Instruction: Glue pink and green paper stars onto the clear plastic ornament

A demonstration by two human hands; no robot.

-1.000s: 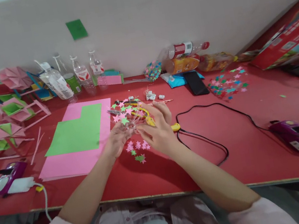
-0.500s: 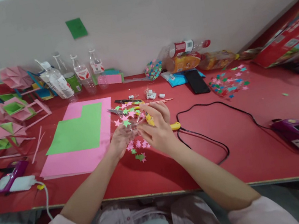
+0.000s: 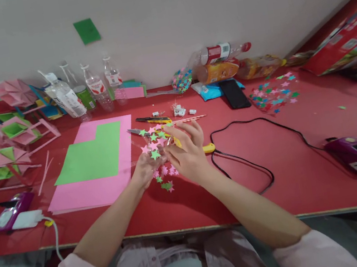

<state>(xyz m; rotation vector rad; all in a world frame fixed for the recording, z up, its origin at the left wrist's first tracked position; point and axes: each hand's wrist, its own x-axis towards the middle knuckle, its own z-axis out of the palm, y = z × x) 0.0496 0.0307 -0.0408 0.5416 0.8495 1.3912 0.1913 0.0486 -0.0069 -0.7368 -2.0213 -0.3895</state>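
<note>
Both of my hands meet over the red table (image 3: pixel 278 189), just right of the paper sheets. My left hand (image 3: pixel 143 169) and my right hand (image 3: pixel 187 152) each pinch a piece of clear film (image 3: pixel 153 141) with pink and green paper stars stuck on it, held a little above the table. More loose stars (image 3: pixel 166 178) lie on the table right under my hands. Yellow-handled scissors (image 3: pixel 209 148) lie partly hidden behind my right hand.
A green sheet (image 3: pixel 94 153) lies on a pink sheet (image 3: pixel 95 194) to the left. Bottles (image 3: pixel 65 98), folded paper shapes (image 3: pixel 12 130), a phone (image 3: pixel 234 93), a black cable (image 3: pixel 257 170) and two purple devices (image 3: pixel 355 155) (image 3: pixel 9 214) surround the spot. Another patch of stars (image 3: pixel 273 93) lies far right.
My hands have shifted slightly, and the star-covered film now sits a bit higher and more spread between them. Nothing else on the table has moved.
</note>
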